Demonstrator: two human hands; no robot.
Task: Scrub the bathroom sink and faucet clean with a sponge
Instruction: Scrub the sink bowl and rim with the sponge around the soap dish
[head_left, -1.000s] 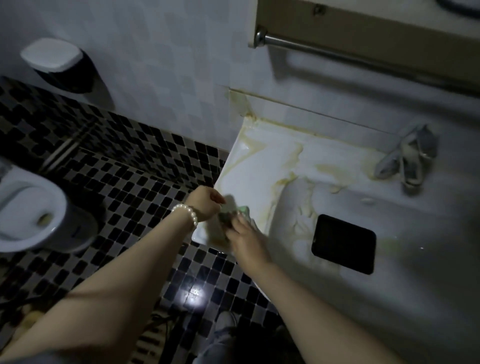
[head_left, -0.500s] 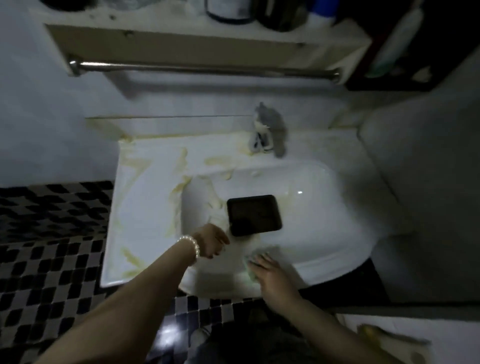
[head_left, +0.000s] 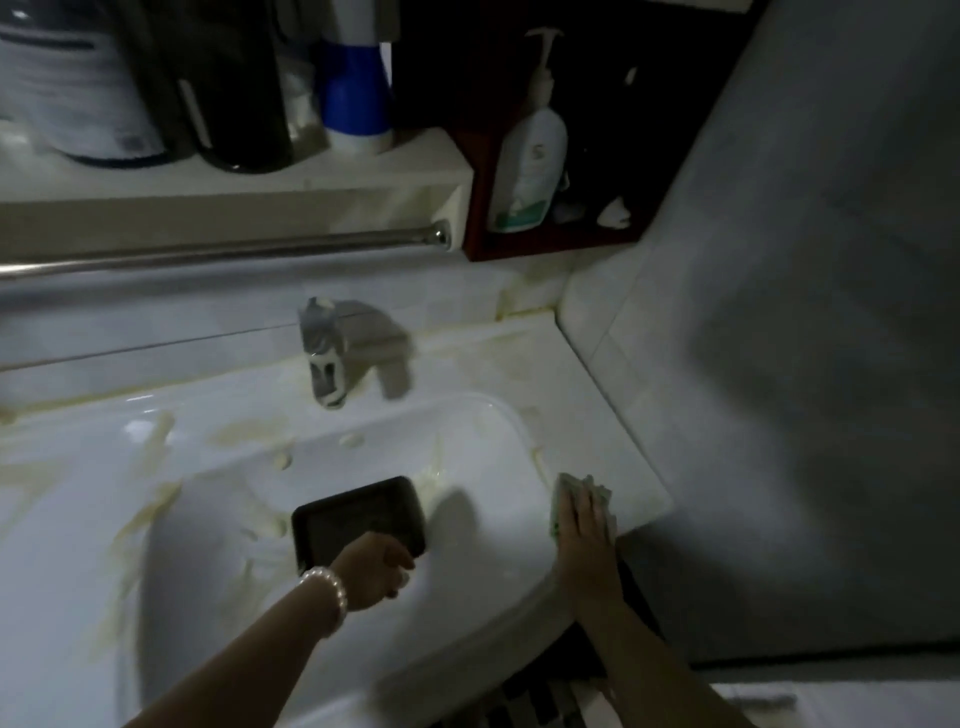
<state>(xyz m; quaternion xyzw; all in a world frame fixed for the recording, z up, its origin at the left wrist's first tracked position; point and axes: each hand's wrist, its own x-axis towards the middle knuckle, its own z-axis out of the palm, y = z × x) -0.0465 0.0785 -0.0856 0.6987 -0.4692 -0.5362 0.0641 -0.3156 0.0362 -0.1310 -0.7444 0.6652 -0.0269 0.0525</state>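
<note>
While the right hand (head_left: 584, 525) presses flat, fingers straight, on the sponge (head_left: 574, 493) at the front right corner of the sink (head_left: 467, 597) rim, scrubbing looks barely underway: yellowish smears cover the left deck, back ledge and basin wall, so most of it is left. The faucet (head_left: 324, 358) at the back looks untouched and grimy round its base. The left hand (head_left: 376, 569), fingers loosely curled and holding nothing, hovers over the basin at the near edge of a dark tray (head_left: 358, 514) sitting in the bowl.
</note>
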